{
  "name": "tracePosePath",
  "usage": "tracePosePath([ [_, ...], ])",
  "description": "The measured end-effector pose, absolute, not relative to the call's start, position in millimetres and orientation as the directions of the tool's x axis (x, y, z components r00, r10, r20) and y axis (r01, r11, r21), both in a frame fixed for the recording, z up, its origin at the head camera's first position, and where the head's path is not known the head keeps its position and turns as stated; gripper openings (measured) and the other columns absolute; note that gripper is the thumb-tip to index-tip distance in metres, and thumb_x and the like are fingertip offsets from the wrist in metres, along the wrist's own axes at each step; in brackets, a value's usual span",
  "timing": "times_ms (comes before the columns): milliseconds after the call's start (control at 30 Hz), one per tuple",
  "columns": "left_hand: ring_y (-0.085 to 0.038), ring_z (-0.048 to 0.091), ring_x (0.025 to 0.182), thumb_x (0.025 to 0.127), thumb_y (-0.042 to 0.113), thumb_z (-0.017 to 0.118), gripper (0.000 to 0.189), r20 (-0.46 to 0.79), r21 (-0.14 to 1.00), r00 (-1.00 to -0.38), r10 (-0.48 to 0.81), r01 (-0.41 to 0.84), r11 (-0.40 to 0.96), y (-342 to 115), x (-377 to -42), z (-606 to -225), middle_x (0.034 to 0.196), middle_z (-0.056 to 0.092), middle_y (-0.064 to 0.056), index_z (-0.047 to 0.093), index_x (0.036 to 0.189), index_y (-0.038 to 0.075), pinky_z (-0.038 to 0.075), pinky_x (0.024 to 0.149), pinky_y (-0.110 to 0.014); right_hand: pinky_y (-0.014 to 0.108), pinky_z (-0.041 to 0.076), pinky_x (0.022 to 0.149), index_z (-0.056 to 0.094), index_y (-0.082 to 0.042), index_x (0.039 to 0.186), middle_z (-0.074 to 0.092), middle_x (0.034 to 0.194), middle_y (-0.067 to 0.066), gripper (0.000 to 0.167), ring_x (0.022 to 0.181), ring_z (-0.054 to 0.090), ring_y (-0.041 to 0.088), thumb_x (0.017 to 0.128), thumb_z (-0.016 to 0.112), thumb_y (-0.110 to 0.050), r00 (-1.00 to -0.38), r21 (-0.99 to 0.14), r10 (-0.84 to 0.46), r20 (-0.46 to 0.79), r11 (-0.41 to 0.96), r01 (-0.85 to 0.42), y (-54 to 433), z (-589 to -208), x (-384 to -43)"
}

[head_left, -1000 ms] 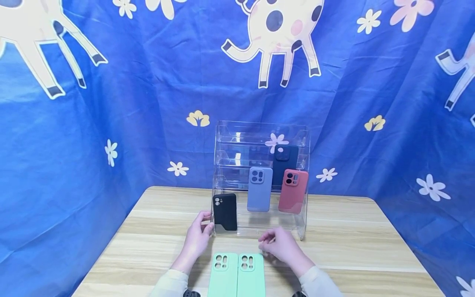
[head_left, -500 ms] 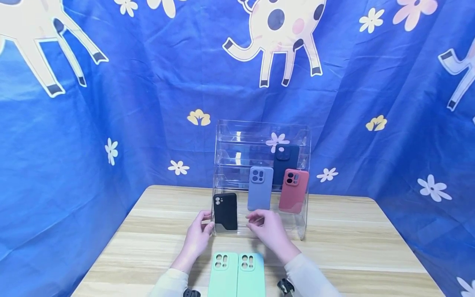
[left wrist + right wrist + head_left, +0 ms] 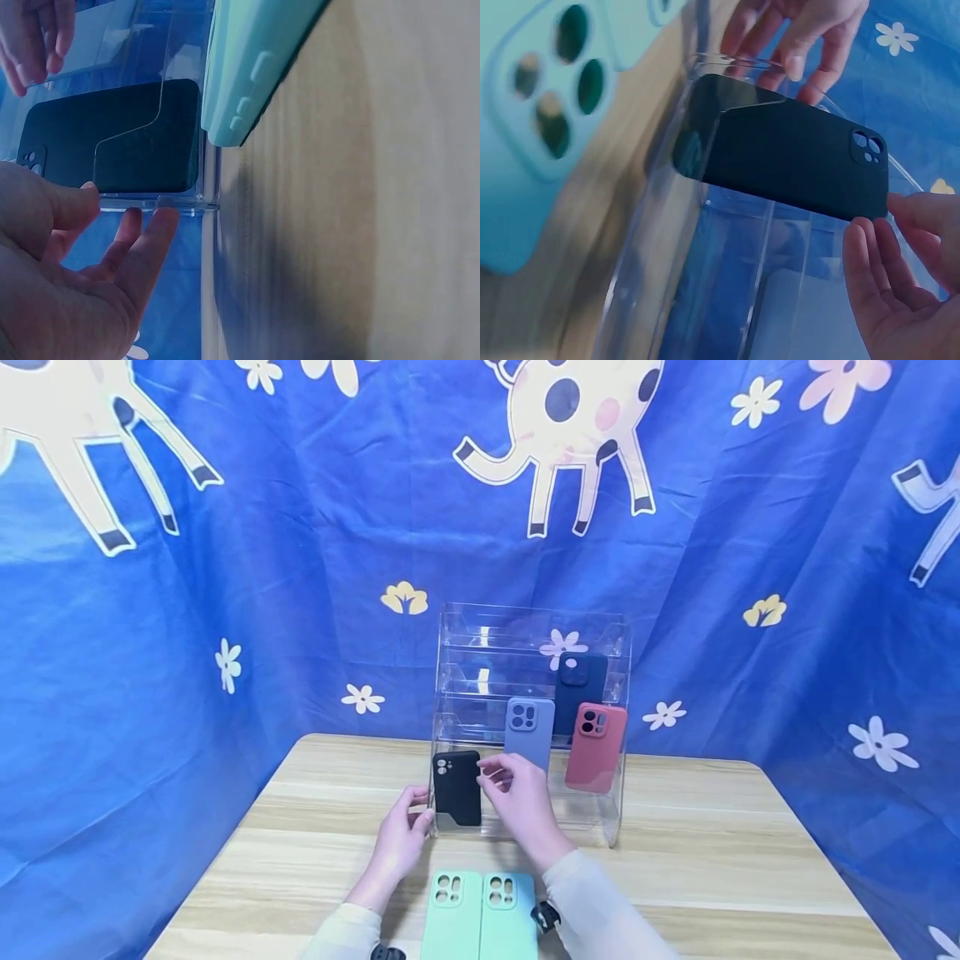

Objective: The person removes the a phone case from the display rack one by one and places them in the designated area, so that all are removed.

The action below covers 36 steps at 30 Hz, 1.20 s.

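A clear tiered display stand (image 3: 621, 793) stands on the table. In its front tier, at the left end, a black phone case (image 3: 457, 789) leans upright. My left hand (image 3: 401, 835) holds the stand's left side low down, thumb at the front edge and fingertips along the side panel. The right hand (image 3: 522, 802) has its fingertips right at the upper right corner of the black case, as the right wrist view also shows. Its thumb and forefinger are slightly apart. Behind that hand, a lavender phone case (image 3: 528, 727) is partly hidden.
A pink phone case (image 3: 596, 752) and a dark blue one (image 3: 581, 685) stand at the stand's right. Two mint green phone cases (image 3: 453, 922) lie side by side on the wooden table (image 3: 720, 852) in front. A blue patterned curtain (image 3: 360, 527) surrounds the table.
My right hand has moved left and up, from the stand's front edge to the black phone case. The left hand has stayed at the stand's side, and the cases stand as before.
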<state>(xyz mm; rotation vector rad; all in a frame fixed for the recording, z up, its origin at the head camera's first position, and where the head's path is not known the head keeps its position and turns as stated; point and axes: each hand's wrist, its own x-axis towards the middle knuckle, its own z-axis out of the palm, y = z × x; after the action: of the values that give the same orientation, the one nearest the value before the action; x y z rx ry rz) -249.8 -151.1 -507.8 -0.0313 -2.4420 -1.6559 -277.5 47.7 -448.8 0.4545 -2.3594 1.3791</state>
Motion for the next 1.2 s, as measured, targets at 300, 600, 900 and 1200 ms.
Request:
tracePosePath([
  [300, -0.041, 0.071, 0.11, 0.099, -0.007, 0.056, 0.03, 0.168, 0.923, -0.982, -0.087, 0.126, 0.363, -150, -249, -508, 0.132, 0.063, -0.026, 0.058, 0.128, 0.001, 0.066, 0.084, -0.037, 0.019, 0.063, 0.072, 0.077, -0.009, 0.111, 0.074, 0.104, 0.005, 0.024, 0.083, 0.074, 0.014, 0.088, 0.08, -0.003, -0.857, -0.749, -0.068, 0.512, 0.454, -0.483, 39, -445, -287],
  [600, -0.042, 0.07, 0.11, 0.1, -0.006, 0.056, 0.03, 0.168, 0.923, -0.982, -0.086, 0.126, 0.364, -150, -248, -506, 0.131, 0.063, -0.026, 0.059, 0.129, 0.0, 0.066, 0.082, -0.036, 0.023, 0.065, 0.081, 0.077, -0.011, 0.117, 0.074, 0.112, 0.003, 0.028, 0.092, 0.076, 0.017, 0.09, 0.079, -0.005, -0.837, -0.723, -0.097, 0.539, 0.456, -0.518, 41, -450, -296],
  [900, -0.041, 0.07, 0.112, 0.1, -0.005, 0.057, 0.03, 0.159, 0.922, -0.983, -0.093, 0.114, 0.37, -150, -246, -506, 0.133, 0.063, -0.025, 0.059, 0.13, 0.002, 0.066, 0.085, -0.037, 0.021, 0.064, 0.078, 0.078, -0.012, 0.112, 0.076, 0.106, 0.003, 0.022, 0.086, 0.075, 0.014, 0.091, 0.078, -0.004, -0.85, -0.743, -0.111, 0.515, 0.437, -0.507, 38, -454, -297],
  [1200, -0.04, 0.07, 0.112, 0.1, -0.004, 0.056, 0.033, 0.139, 0.932, -0.986, -0.089, 0.1, 0.348, -150, -249, -507, 0.134, 0.062, -0.024, 0.058, 0.132, 0.003, 0.066, 0.087, -0.037, 0.021, 0.063, 0.074, 0.078, -0.014, 0.106, 0.075, 0.098, -0.001, 0.018, 0.081, 0.072, 0.01, 0.09, 0.079, -0.005, -0.859, -0.769, -0.077, 0.506, 0.411, -0.49, 48, -454, -296],
])
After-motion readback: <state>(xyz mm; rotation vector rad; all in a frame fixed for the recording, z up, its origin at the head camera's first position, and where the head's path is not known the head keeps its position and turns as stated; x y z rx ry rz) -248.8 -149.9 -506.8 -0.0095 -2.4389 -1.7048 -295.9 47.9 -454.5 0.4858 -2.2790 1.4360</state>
